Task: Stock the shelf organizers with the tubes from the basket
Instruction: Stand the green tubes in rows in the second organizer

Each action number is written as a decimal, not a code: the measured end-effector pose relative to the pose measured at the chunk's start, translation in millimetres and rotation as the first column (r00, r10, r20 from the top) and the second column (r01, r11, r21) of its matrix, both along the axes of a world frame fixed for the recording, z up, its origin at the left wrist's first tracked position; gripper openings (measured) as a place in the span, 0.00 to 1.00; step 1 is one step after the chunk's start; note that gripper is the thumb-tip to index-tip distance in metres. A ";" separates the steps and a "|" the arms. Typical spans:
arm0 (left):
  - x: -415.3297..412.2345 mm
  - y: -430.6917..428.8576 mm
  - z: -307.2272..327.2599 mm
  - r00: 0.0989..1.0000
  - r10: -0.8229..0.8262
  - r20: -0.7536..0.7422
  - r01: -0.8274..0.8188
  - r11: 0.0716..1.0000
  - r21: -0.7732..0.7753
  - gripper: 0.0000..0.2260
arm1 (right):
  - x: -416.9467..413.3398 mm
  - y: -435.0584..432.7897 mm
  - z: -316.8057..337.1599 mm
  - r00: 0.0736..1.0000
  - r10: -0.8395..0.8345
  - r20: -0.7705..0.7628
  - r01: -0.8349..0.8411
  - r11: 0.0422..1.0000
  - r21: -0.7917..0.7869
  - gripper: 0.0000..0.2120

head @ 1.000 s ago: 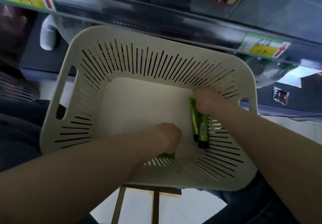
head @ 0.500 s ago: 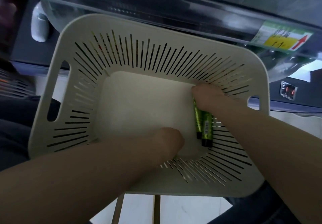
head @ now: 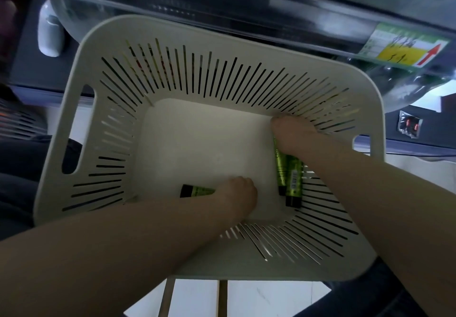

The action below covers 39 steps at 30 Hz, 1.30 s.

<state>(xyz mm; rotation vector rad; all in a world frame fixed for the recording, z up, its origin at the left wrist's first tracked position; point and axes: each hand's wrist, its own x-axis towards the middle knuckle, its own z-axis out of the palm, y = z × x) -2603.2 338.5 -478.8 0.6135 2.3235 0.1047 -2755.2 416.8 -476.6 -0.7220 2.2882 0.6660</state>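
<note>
Head view: left hand (head: 238, 193) clamped on green black-capped tube (head: 196, 190); right hand (head: 291, 136) gripping two tubes (head: 287, 176).

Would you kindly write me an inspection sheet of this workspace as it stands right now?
Surface: cream slotted basket, floor bare apart from the tubes.
Job's things: two green tubes side by side at the right wall, black caps toward the camera; a third tube near the front wall, cap pointing left.
Clutter: nothing seen in the basket.
Grippers: left hand closed on the third tube; right hand closed on the far ends of the pair.
Cables: nothing seen.
Surroundings: shelf edge above with a yellow price tag bearing a red arrow; white bottle at upper left; tiled floor below. Organizers not in view.
</note>
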 end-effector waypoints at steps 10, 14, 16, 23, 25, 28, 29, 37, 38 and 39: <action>-0.5 -14.6 -17.4 0.915 -0.103 -0.391 0.117 0.993 0.011 0.18 | 1.6 2.5 0.8 1.000 0.007 -0.018 -0.008 0.998 -0.061 0.18; -3.4 -16.3 -15.8 0.916 -0.076 -0.393 0.094 0.995 0.026 0.17 | 0.2 4.6 -2.3 1.000 -0.001 -0.009 0.000 0.994 -0.109 0.19; -3.8 -15.8 -15.4 0.947 -0.125 -0.296 0.130 0.992 -0.002 0.15 | -0.4 5.6 -2.2 1.000 -0.014 -0.002 0.013 0.990 -0.143 0.20; -5.1 -25.3 -3.5 0.987 -0.048 -0.156 0.052 0.998 0.022 0.15 | -4.5 4.4 6.2 0.990 -0.087 0.110 0.113 0.958 -0.264 0.11; -4.3 -30.6 -9.3 0.990 -0.018 -0.137 0.021 0.999 0.025 0.15 | -4.9 3.3 9.7 0.987 -0.087 0.135 0.122 0.951 -0.284 0.09; -6.2 -37.7 -11.7 0.994 0.071 -0.088 -0.067 0.997 0.044 0.14 | -3.8 2.1 20.3 0.978 -0.103 0.179 0.157 0.934 -0.321 0.09; -7.3 -39.4 -11.3 0.992 0.099 -0.072 -0.095 0.994 0.053 0.14 | -3.4 2.5 24.0 0.976 -0.106 0.188 0.165 0.927 -0.336 0.09; -11.0 -51.4 16.0 0.955 0.281 -0.098 -0.272 0.957 0.104 0.15 | 1.0 7.2 60.4 0.972 -0.136 0.192 0.206 0.887 -0.413 0.08; -10.9 -53.1 19.2 0.948 0.294 -0.119 -0.283 0.954 0.103 0.14 | 2.4 7.8 65.5 0.971 -0.141 0.194 0.213 0.880 -0.425 0.08; -10.7 -54.7 22.7 0.941 0.310 -0.132 -0.298 0.949 0.105 0.13 | 3.9 8.7 69.7 0.971 -0.142 0.194 0.216 0.873 -0.437 0.08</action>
